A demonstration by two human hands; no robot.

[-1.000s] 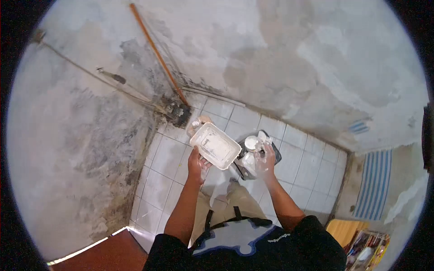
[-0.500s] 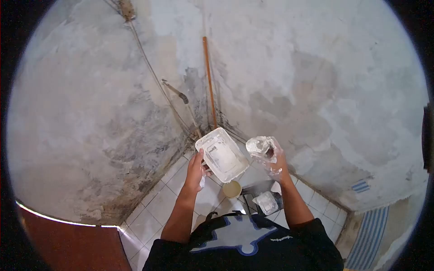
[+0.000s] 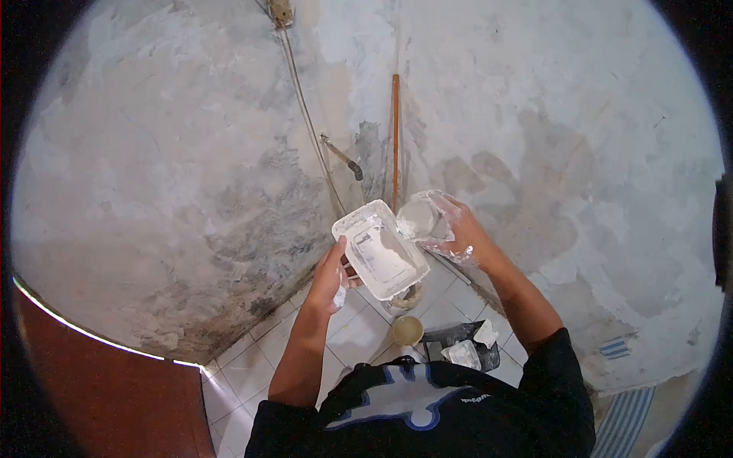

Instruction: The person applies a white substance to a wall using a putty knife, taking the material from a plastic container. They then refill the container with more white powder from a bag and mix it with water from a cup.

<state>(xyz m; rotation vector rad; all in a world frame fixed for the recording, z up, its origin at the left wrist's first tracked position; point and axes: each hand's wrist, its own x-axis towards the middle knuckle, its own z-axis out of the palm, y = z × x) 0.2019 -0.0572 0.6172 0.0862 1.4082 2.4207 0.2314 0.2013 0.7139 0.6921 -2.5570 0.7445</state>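
Note:
My left hand (image 3: 330, 276) grips the left side of a white rectangular plastic tub (image 3: 416, 284), which is tilted and smeared inside. White powder (image 3: 393, 263) lies in the tub's right part. My right hand (image 3: 460, 233), dusted white, is closed around a clear plastic cup (image 3: 435, 216) coated in white. The cup is tipped on its side, its mouth close to the tub's upper right rim. White residue also marks the heel of my left hand.
On the tiled floor (image 3: 263, 359) below stand a round yellowish container (image 3: 408, 330) and a black stool (image 3: 450, 336) bearing a white-crusted tray (image 3: 462, 354) and a white piece (image 3: 485, 333). An orange pipe (image 3: 395, 137) runs up the patchy wall corner. A brown panel (image 3: 99, 374) stands at lower left.
My right hand has moved up and left, bringing the cup to the tub's rim and tipping it. More white powder shows in the tub. The view has shifted left.

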